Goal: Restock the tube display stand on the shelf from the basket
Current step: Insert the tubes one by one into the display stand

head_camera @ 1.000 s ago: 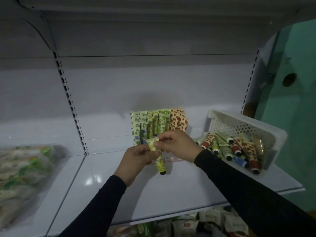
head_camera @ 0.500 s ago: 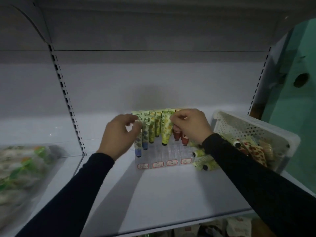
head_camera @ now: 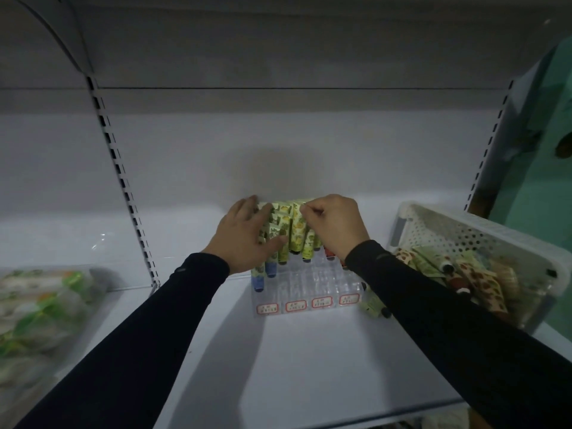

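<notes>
At the far left lie bagged goods [head_camera: 37, 308]. On the shelf [head_camera: 278, 366], the left hand [head_camera: 247, 236] rests with spread fingers against the standing tubes [head_camera: 283, 230] in the display stand [head_camera: 306, 289]. The right hand [head_camera: 334, 224] pinches a yellow-green tube [head_camera: 297, 233] by its crimped top, long axis upright, cap down, seemingly just above a back slot. The basket [head_camera: 464, 230] sits rightward, nearer the right hand.

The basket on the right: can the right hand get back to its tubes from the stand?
Probably yes. The basket sits tipped beside the right forearm, its open side facing the stand, with tubes spilling out. Nothing lies between, but the right hand is pinching a yellow tube and must release first.
</notes>
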The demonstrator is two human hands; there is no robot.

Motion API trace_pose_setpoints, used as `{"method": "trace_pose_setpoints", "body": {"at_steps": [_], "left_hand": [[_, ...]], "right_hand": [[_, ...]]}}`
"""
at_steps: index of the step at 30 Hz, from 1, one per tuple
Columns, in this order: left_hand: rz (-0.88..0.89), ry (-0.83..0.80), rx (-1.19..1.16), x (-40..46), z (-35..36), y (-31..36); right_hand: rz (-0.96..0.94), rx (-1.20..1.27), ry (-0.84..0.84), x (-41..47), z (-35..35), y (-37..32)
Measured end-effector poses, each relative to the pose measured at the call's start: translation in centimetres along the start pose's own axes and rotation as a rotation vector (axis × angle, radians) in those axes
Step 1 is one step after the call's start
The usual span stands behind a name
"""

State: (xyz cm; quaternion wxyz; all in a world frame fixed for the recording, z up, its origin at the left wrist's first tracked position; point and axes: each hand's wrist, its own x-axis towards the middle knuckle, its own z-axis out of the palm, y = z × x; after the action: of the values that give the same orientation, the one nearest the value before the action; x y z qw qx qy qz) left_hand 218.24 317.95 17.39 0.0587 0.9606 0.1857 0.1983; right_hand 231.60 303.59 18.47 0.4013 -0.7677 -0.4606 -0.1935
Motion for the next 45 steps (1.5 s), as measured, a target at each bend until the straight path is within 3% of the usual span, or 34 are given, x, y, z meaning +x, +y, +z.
{"method": "trace_pose_setpoints", "body": {"at_steps": [20,45], "left_hand": [[0.089,0.106,-0.02,-0.3,1.3,-0.5],[0.098,0.11,-0.042,-0.3,1.5,-0.4]], "right_hand": [[0.021,-0.089,-0.073,-0.1,1.6,0.3],[0.131,-0.138,-0.169,0.7,1.7,-1.0]]}}
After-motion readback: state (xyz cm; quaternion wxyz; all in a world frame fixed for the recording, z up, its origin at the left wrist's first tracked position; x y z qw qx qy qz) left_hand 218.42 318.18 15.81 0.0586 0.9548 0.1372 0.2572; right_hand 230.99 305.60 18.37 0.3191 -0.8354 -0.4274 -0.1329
